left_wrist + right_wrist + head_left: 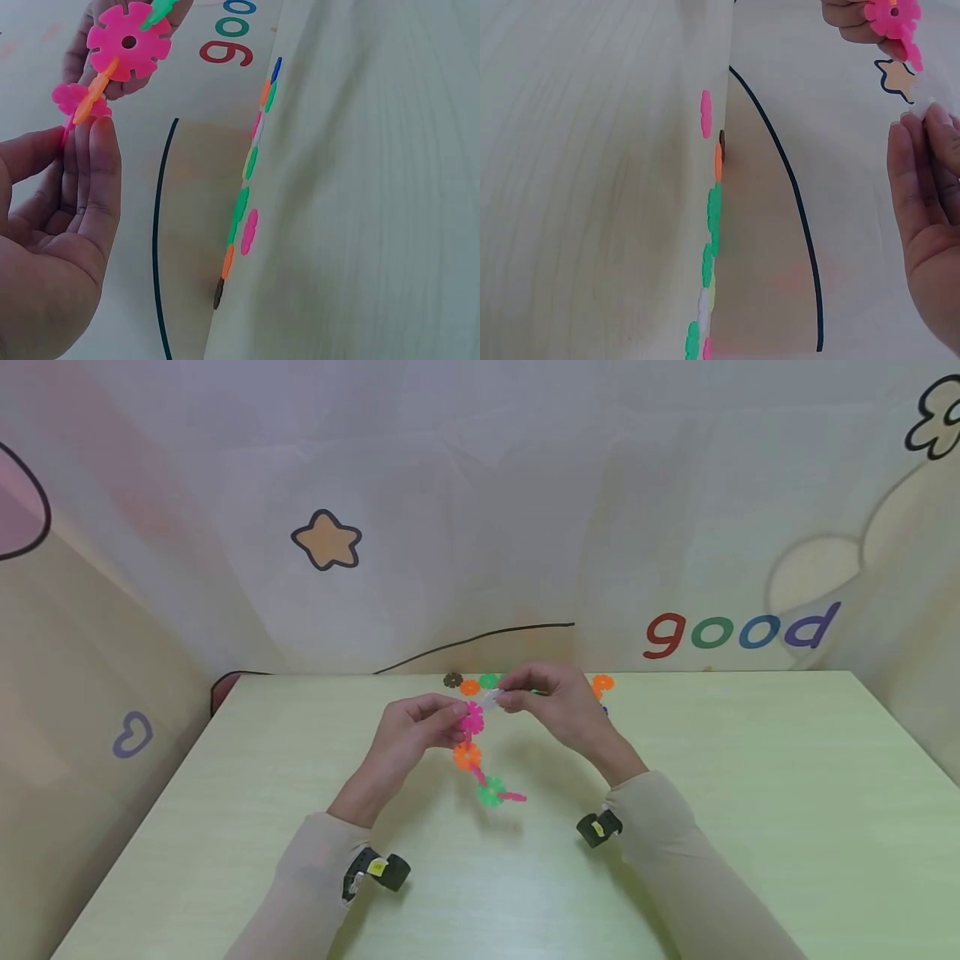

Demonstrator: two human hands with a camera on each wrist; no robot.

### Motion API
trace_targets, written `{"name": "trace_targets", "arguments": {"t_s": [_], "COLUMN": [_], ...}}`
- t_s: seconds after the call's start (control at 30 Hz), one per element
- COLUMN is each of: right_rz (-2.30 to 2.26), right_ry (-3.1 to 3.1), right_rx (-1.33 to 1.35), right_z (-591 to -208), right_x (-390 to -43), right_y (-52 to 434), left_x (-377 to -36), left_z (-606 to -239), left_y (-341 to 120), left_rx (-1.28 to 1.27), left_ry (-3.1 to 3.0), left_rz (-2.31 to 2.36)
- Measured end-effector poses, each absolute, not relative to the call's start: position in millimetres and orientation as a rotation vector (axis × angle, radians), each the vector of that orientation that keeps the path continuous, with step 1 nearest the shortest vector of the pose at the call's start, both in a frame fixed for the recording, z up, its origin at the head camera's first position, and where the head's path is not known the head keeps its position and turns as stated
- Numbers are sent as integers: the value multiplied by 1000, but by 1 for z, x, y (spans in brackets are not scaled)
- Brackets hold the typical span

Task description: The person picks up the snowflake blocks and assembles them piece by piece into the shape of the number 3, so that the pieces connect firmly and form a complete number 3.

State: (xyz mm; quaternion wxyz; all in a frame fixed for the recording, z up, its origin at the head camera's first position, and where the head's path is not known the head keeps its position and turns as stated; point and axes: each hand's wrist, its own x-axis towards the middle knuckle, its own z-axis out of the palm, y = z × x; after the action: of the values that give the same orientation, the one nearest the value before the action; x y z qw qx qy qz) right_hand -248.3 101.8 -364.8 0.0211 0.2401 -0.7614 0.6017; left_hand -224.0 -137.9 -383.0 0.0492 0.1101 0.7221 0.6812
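My left hand (416, 725) pinches a pink snowflake disc (472, 718) at the top of a chain of interlocking plastic discs. Below it hang an orange disc (467, 756) and a green disc (491, 792), with pink ones seen edge-on between and at the end. In the left wrist view the chain's large pink disc (129, 43) shows a round centre hole. My right hand (555, 702) pinches a whitish, see-through disc (491, 697) close beside the held pink one. In the right wrist view this pale disc (924, 106) is partly covered by the fingertips; whether the two discs touch I cannot tell.
Loose discs lie along the table's far edge, among them a brown one (452, 680), an orange one (469, 687) and several green ones. More orange discs (602, 682) lie beyond my right hand. A printed cloth backdrop (480, 527) rises behind the pale table (750, 827).
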Motion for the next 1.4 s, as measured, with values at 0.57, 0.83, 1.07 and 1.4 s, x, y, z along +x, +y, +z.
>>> {"name": "trace_targets", "arguments": {"t_s": [0.57, 0.83, 1.07, 1.4], "right_rz": [1753, 1748, 1741, 1716], "right_ry": [-2414, -2380, -2353, -2408], "right_rx": [723, 727, 713, 720], "right_z": [-367, -370, -374, -370], "right_x": [-244, -241, -241, -242], "right_y": [95, 89, 86, 90], "left_x": [-222, -222, -222, -224], "left_z": [-381, -379, -380, -383], "left_y": [-140, -139, -138, -139], "left_rx": [363, 352, 335, 367], "left_ry": [2232, 2239, 2222, 2124], "left_rz": [2016, 2017, 2039, 2070]}}
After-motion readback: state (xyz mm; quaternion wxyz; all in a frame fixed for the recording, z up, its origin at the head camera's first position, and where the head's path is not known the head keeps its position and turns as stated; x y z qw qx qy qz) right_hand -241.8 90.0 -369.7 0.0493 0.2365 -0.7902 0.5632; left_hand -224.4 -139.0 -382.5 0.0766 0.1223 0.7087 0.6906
